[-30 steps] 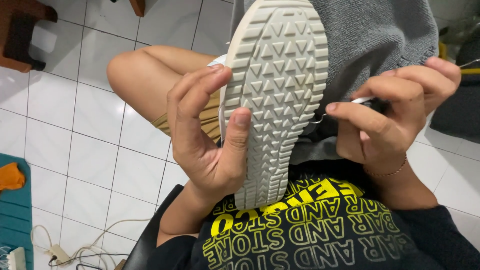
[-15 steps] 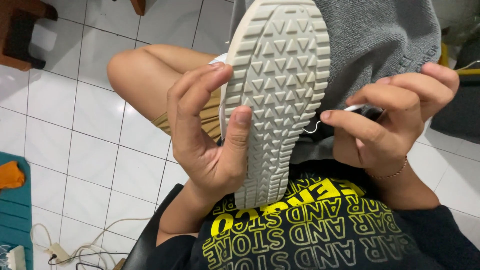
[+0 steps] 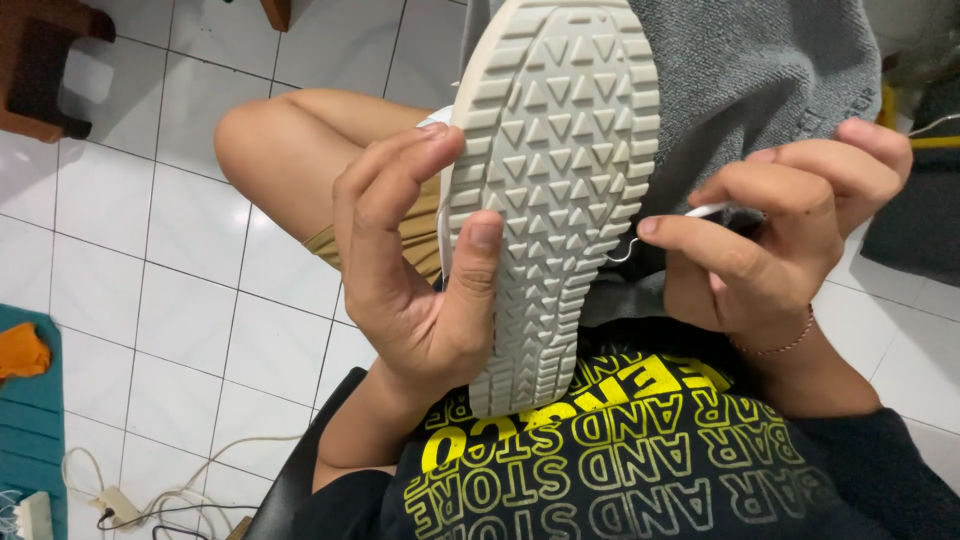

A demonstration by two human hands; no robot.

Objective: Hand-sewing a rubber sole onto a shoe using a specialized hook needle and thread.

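Fingers (image 3: 400,200) of the left hand (image 3: 415,270) wrapped the pale shoe sole (image 3: 555,190), thumb pressed on the tread, holding it upright at twelve o'clock above the lap. At three o'clock, the right hand (image 3: 770,235) pinched a thin hooked needle (image 3: 640,240) against the sole's edge. Beyond lay grey cloth (image 3: 770,70) and white floor tiles (image 3: 150,220).

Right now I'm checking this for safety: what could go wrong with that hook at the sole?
The hooked needle in the right hand points toward the left hand gripping the shoe sole; a slip might prick its thumb. The sole is held only by fingers, so it could twist.
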